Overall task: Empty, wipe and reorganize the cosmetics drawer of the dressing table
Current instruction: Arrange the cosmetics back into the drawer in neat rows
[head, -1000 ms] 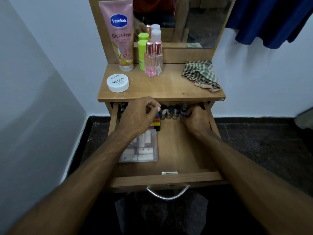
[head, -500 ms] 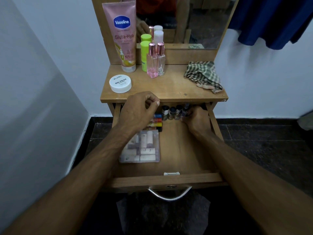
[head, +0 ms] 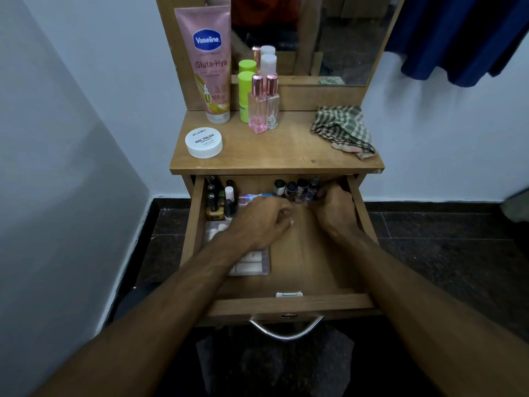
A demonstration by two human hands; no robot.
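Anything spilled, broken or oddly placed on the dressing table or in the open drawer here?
No spill or breakage shows. The checked cloth lies crumpled at the tabletop's right edge, and a pen-like item lies flat among upright nail polish bottles at the drawer's back. Otherwise nothing stands out.

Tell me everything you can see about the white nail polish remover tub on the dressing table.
The nail polish remover tub is a low, round, white plastic-looking container. Its lid is on, with dark print reading "zudio" and "NAIL POLISH". It sits flat near the front left corner of the dressing table top, in front of the Vaseline tube. Neither hand touches it.
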